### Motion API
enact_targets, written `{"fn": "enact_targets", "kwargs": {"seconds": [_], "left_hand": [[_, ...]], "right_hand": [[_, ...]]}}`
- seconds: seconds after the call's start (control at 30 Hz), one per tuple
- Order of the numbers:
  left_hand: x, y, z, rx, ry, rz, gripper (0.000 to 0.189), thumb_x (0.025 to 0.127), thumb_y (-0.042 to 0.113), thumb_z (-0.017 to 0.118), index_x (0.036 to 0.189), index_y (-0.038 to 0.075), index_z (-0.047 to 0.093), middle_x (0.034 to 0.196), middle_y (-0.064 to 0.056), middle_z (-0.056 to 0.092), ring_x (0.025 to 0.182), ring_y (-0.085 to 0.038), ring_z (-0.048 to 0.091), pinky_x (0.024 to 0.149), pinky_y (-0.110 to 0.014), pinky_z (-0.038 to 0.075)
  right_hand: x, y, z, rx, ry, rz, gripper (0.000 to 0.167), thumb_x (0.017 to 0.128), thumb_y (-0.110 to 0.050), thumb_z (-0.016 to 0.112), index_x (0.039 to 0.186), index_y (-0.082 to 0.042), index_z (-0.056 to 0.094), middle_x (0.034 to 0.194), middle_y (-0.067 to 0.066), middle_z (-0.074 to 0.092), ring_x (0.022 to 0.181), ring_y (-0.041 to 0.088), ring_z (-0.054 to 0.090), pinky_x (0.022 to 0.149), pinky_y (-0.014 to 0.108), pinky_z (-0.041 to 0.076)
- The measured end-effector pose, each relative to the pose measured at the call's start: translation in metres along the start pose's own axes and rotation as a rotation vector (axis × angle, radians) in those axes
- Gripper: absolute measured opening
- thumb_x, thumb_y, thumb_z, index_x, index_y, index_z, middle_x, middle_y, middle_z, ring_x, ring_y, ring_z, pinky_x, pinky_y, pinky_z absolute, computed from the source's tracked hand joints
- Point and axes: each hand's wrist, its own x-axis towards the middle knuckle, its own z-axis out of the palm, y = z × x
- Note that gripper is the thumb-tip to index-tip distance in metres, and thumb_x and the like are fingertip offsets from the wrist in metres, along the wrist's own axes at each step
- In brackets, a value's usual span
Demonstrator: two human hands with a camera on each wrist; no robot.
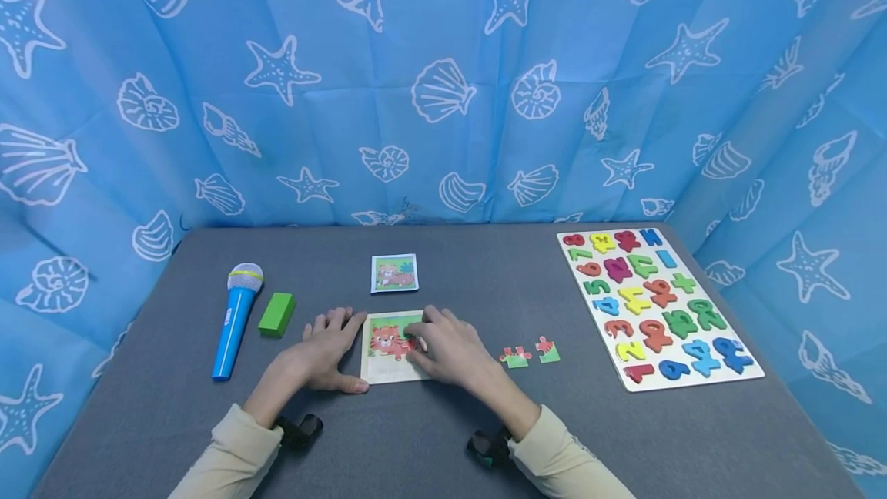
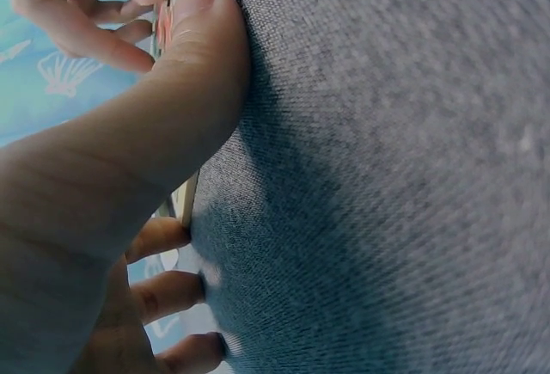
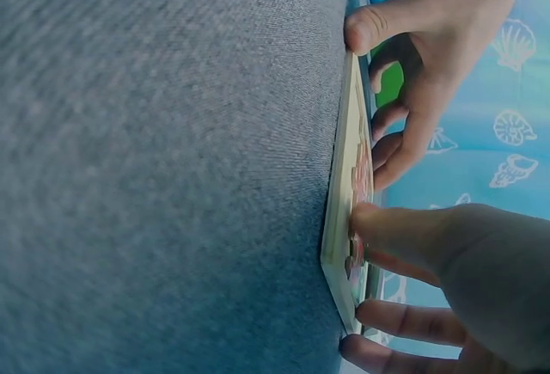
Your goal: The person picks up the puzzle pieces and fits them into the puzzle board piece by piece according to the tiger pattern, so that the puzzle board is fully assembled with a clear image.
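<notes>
A shallow wooden puzzle board [image 1: 396,372] lies on the table between both hands, with a tiger picture [image 1: 388,339] partly laid in its upper area and bare wood along the bottom. My left hand [image 1: 327,353] rests at the board's left side, fingers spread, index fingertip near the upper corner and thumb [image 2: 198,0] at the lower one. With thumb and fingers my right hand [image 1: 449,346] pinches a reddish puzzle piece [image 3: 356,254] low over the right part of the board. The hand partly hides that piece.
Two loose puzzle pieces, one [image 1: 515,358] beside another [image 1: 547,350], lie right of the right hand. Behind the board is a picture card [image 1: 394,274]. A green block [image 1: 277,314] and blue toy microphone [image 1: 238,322] lie left; a number puzzle board [image 1: 644,383] lies far right.
</notes>
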Motion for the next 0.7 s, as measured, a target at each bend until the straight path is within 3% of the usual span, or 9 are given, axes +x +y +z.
{"fn": "enact_targets", "kwargs": {"seconds": [0.7], "left_hand": [[0.0018,-0.0011,0.0006,0.006,0.002,-0.001,0.116,0.075,0.056,0.087,0.159,0.003,0.028,0.160,-0.031,0.027,0.142,-0.054,0.030,0.111,-0.074,0.028]], "right_hand": [[0.0023,-0.0019,0.0003,-0.019,0.006,0.005,0.022,0.095,-0.024,0.073,0.116,-0.020,0.079,0.097,0.001,0.065,0.075,0.012,0.048,0.056,0.022,0.035]]}}
